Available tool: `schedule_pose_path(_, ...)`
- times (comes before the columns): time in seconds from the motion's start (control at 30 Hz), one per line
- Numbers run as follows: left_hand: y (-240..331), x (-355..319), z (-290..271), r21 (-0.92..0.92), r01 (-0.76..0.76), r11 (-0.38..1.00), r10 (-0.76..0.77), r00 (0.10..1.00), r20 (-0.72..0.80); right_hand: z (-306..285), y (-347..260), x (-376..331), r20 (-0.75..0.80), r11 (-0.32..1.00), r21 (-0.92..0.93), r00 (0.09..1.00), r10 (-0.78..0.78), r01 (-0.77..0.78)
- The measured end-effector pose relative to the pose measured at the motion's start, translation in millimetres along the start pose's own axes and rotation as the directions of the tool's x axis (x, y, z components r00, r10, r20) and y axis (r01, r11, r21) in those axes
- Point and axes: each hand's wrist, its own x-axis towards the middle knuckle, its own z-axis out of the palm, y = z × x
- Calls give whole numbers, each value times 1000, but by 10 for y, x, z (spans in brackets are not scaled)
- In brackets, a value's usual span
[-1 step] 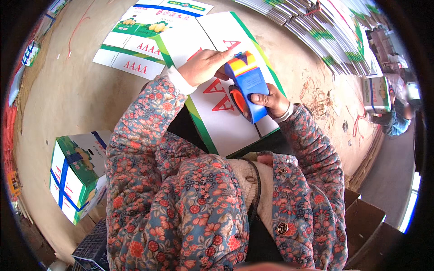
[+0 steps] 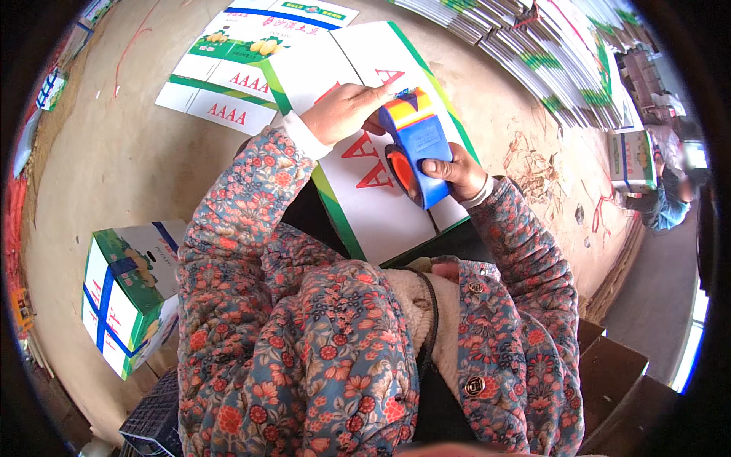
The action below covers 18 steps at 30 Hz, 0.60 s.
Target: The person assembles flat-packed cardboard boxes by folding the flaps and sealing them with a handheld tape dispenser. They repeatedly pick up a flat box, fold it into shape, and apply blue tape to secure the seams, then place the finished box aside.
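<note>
A blue tape dispenser point(image 2: 423, 145) with a yellow and orange front and an orange-red hub is held up over a flattened carton. My right hand point(image 2: 463, 174) wraps round its back end, with the thumb lying on the blue side. From the left, my left hand point(image 2: 346, 113) reaches to its front end; the fingers close at the edge there, and their tips are partly hidden. Beneath both hands lies the white carton point(image 2: 387, 221) with green edges and red lettering, spread across my lap.
Another flat printed carton point(image 2: 221, 84) lies on the floor ahead. A strapped carton point(image 2: 126, 282) stands at left, by a dark crate point(image 2: 156, 415). Stacked flat cartons point(image 2: 525, 57) fill the far right. A person point(image 2: 670, 202) is near another box point(image 2: 632, 160). Brown boxes point(image 2: 613, 373) sit lower right.
</note>
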Motion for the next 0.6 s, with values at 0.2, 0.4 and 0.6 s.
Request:
schedule_pose_path(0.2,135,59,5,-278,359,891,-338,933,120,50,-58,-33,26,997,73,1000,18,-20)
schedule_pose_path(0.4,32,127,-18,-230,392,891,-387,920,67,60,-83,-38,38,999,38,999,35,-37)
schedule_pose_path(0.6,-57,305,-116,200,239,950,-248,969,17,78,-180,66,33,992,92,996,87,-89)
